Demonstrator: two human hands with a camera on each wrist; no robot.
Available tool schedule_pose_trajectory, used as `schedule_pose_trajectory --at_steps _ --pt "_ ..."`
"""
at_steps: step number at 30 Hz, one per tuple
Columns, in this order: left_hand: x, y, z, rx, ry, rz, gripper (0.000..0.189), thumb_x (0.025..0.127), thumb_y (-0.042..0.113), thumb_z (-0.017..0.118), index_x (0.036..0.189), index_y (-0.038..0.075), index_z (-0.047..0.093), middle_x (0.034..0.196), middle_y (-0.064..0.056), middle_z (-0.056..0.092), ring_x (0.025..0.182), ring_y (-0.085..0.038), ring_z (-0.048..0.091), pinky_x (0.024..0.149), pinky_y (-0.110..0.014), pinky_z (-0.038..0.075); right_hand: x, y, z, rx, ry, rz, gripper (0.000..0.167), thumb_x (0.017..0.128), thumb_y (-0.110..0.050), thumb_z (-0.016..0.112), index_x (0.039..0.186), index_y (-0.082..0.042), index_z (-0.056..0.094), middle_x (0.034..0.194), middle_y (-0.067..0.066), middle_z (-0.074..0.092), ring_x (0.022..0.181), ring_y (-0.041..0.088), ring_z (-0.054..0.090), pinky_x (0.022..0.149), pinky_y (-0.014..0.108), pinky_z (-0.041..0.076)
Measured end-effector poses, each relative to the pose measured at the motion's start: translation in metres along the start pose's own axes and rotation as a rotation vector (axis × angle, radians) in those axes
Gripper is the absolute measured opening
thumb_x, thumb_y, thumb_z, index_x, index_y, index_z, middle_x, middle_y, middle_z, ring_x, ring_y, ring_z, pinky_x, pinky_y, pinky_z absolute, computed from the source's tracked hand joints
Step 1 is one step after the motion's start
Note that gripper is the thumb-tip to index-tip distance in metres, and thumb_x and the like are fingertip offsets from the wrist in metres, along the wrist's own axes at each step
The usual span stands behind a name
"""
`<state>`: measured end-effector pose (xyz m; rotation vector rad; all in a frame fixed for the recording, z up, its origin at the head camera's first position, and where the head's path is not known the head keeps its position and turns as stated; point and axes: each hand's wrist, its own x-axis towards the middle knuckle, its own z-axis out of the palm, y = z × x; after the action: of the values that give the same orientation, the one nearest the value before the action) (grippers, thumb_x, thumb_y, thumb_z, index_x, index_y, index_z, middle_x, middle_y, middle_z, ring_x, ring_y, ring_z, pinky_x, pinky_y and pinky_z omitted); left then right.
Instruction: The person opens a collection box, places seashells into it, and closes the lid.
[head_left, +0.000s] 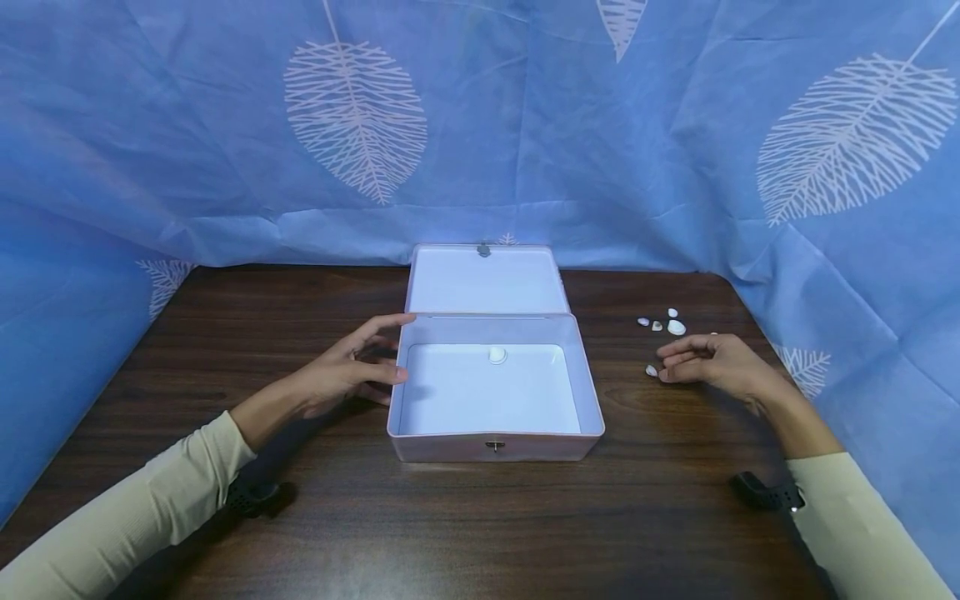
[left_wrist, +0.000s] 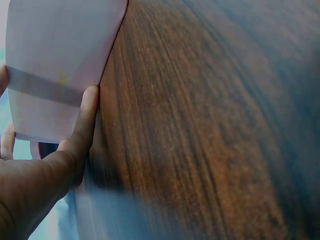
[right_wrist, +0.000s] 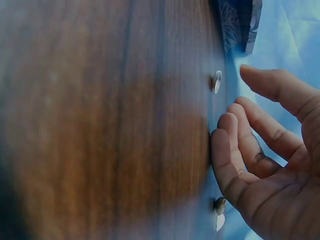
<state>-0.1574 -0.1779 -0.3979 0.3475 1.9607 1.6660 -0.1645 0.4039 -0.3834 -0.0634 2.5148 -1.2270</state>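
Observation:
A shallow pale metal box (head_left: 487, 447) stands on the table with its lid (head_left: 487, 279) tipped back. One white shell (head_left: 497, 356) lies inside on the box's floor. My left hand (head_left: 352, 367) is at the box's left side, thumb and index fingertip at the rim. In the left wrist view, its extended fingers lie along the box's side wall (left_wrist: 50, 100). To the right, my right hand (head_left: 716, 365) hovers low over the table beside a small shell (head_left: 651, 371). Between its thumb and fingers there is a gap, and that shell (right_wrist: 216, 81) sits just beyond the fingertips.
Several more small shells lie behind the right hand, including a larger white shell (head_left: 677, 327). A dark wood table (head_left: 480, 525) carries everything. Blue cloth (head_left: 525, 125) with leaf prints hangs along the back and sides. Black straps (head_left: 768, 492) circle both wrists.

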Motion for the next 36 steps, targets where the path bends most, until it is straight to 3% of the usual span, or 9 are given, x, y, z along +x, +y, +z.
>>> schedule_pose_trajectory --at_steps 8,19,29,36 --pt "0.0 0.0 0.0 0.006 -0.006 0.005 0.091 0.106 0.023 0.081 0.179 0.036 0.029 0.174 -0.024 0.026 0.135 -0.043 0.062 0.097 -0.053 0.068 0.008 0.001 -0.002 -0.128 -0.054 -0.01 0.055 0.102 -0.024 0.086 0.146 0.005 0.069 0.129 0.012 0.082 0.101 -0.002 0.074 0.088 0.02 0.061" --pt "-0.001 0.001 0.001 0.006 -0.002 0.002 0.09 0.106 0.023 0.08 0.179 0.036 0.029 0.174 -0.024 0.026 0.137 -0.044 0.059 0.096 -0.053 0.068 0.015 -0.007 0.003 -0.146 -0.057 0.003 0.052 0.095 -0.02 0.093 0.136 0.006 0.074 0.108 0.0 0.078 0.094 0.001 0.067 0.082 0.02 0.058" --pt "-0.001 0.0 0.0 0.007 -0.008 0.007 0.09 0.107 0.022 0.08 0.179 0.036 0.028 0.174 -0.024 0.027 0.134 -0.042 0.063 0.096 -0.053 0.068 0.014 -0.01 0.003 -0.154 -0.079 0.023 0.045 0.097 -0.023 0.091 0.13 0.003 0.076 0.106 0.0 0.076 0.093 0.005 0.065 0.08 0.026 0.057" --pt "-0.001 0.001 0.001 0.003 -0.01 0.01 0.09 0.106 0.022 0.08 0.179 0.036 0.029 0.174 -0.024 0.028 0.136 -0.042 0.061 0.096 -0.053 0.068 0.014 -0.01 0.002 -0.171 -0.04 0.002 0.042 0.1 -0.024 0.087 0.13 0.004 0.075 0.107 0.001 0.081 0.089 0.004 0.065 0.077 0.027 0.058"
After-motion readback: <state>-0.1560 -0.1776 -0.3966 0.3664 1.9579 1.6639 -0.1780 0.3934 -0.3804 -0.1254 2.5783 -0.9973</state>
